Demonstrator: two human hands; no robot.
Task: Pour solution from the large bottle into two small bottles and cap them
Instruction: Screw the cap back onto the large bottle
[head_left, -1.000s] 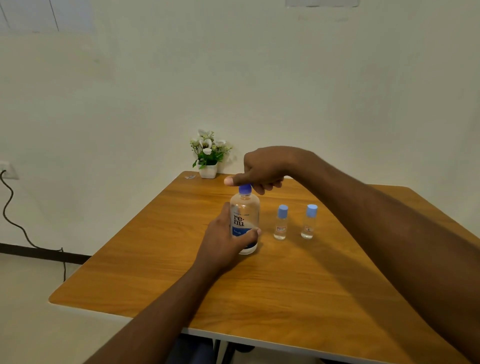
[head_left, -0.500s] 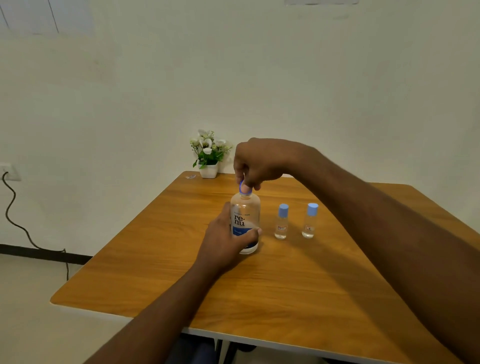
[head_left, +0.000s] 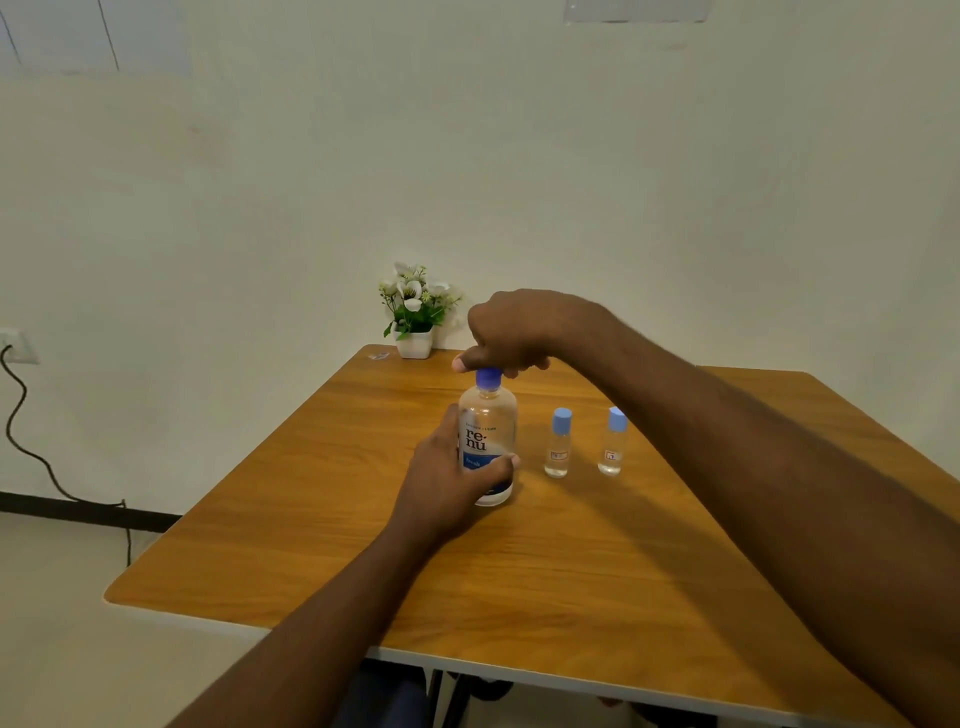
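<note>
The large clear bottle (head_left: 489, 421) with a "renu" label stands upright on the wooden table (head_left: 571, 561). My left hand (head_left: 451, 478) is wrapped around its lower body. My right hand (head_left: 514, 332) sits on top of it, fingers closed around the blue cap (head_left: 488, 378). To the right stand two small clear bottles with light blue caps, one (head_left: 558, 442) nearer the large bottle and one (head_left: 613, 441) further right, both upright and capped.
A small white pot of white flowers (head_left: 414, 312) stands at the table's far edge against the wall. A small clear scrap (head_left: 379, 356) lies left of it. A black cable (head_left: 31, 436) hangs from a wall socket at left.
My right hand has turned on the cap: the fingers pointed down over it half a second ago, and the thumb now sticks out to the left again. The left hand and bottles stayed put.
</note>
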